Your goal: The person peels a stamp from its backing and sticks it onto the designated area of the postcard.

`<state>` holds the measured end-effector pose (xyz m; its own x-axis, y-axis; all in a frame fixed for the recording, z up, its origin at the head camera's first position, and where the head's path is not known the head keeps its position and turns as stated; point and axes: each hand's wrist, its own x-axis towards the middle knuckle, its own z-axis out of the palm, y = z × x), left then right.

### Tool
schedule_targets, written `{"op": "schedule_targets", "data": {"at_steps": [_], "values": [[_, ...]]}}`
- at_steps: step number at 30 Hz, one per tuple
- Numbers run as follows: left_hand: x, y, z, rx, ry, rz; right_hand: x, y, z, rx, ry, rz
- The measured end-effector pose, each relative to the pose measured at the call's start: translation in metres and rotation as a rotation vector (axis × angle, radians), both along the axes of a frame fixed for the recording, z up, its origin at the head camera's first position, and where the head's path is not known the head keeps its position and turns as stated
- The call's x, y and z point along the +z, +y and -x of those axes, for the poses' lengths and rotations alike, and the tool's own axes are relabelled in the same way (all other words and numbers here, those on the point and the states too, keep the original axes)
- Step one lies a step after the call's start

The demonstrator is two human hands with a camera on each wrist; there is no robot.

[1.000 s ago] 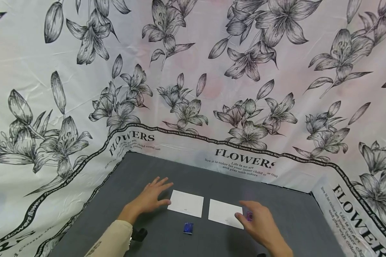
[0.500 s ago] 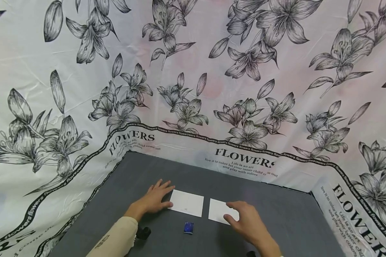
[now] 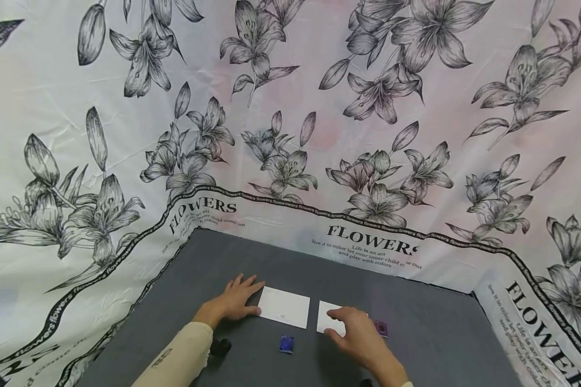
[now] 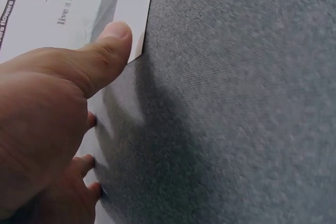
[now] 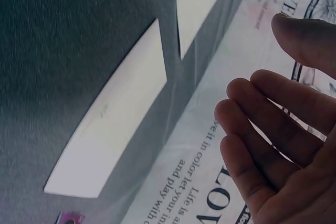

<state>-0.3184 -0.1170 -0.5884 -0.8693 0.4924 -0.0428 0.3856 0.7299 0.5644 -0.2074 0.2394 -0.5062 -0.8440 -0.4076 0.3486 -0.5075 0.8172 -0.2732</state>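
Two white cards lie side by side on the grey table. My left hand, fingers spread, rests at the left edge of the left card. In the left wrist view its thumb lies over that card's corner, and the other fingertips reach down to the grey cloth. My right hand hovers over the right card, hiding much of it in the head view. The right wrist view shows this hand's fingers loosely bent, holding nothing, apart from the card.
A small blue packet lies in front of the left card. To the right of the right card is a small purple packet, close by the right hand. A flower-printed white curtain borders the grey table at the back and sides.
My right hand has moved left, from beside the purple packet to over the right card, uncovering the packet. The left hand has shifted slightly, its thumb coming onto the left card's edge.
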Motion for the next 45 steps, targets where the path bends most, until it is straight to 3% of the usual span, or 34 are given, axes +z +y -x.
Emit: {"op": "schedule_targets", "data": {"at_steps": [2,6,10,15,18,22,25,31,33,34,37,40,41,45], "values": [[-0.011,0.000,0.007,0.003,-0.002,0.008,-0.004,-0.003,0.001,0.023,0.009,-0.003],[-0.020,0.000,0.012,0.000,0.011,0.039,-0.010,-0.011,0.003,0.052,-0.019,-0.007],[-0.014,0.002,0.011,-0.008,0.019,0.063,-0.015,-0.016,0.004,0.064,-0.044,-0.013],[0.003,0.010,0.001,-0.010,0.008,0.102,-0.020,-0.019,0.005,0.099,-0.053,-0.025],[-0.004,0.011,0.001,-0.008,0.011,0.113,-0.025,-0.023,0.003,0.105,-0.075,-0.025],[-0.024,0.009,0.010,-0.009,0.037,0.120,-0.029,-0.029,0.002,0.111,-0.074,-0.021],[-0.025,0.009,0.012,-0.005,0.023,0.111,-0.034,-0.034,0.004,0.119,-0.063,-0.026],[-0.025,0.007,0.014,0.007,0.007,0.098,-0.045,-0.044,0.008,0.109,-0.078,-0.055],[-0.018,0.009,0.011,0.008,0.006,0.097,-0.050,-0.046,0.009,0.120,-0.063,-0.049],[-0.016,0.009,0.009,0.008,0.000,0.089,-0.064,-0.041,0.015,0.149,-0.037,-0.037],[-0.004,0.010,0.003,0.007,0.000,0.085,-0.073,-0.045,0.018,0.177,-0.013,-0.011],[-0.001,0.010,0.001,0.005,0.002,0.073,-0.074,-0.052,0.017,0.166,-0.028,-0.021],[-0.002,0.010,0.001,0.007,0.003,0.072,-0.063,-0.059,0.011,0.136,-0.053,-0.036],[-0.006,0.010,0.003,0.014,0.011,0.060,-0.061,-0.067,0.007,0.083,-0.049,-0.087]]}}
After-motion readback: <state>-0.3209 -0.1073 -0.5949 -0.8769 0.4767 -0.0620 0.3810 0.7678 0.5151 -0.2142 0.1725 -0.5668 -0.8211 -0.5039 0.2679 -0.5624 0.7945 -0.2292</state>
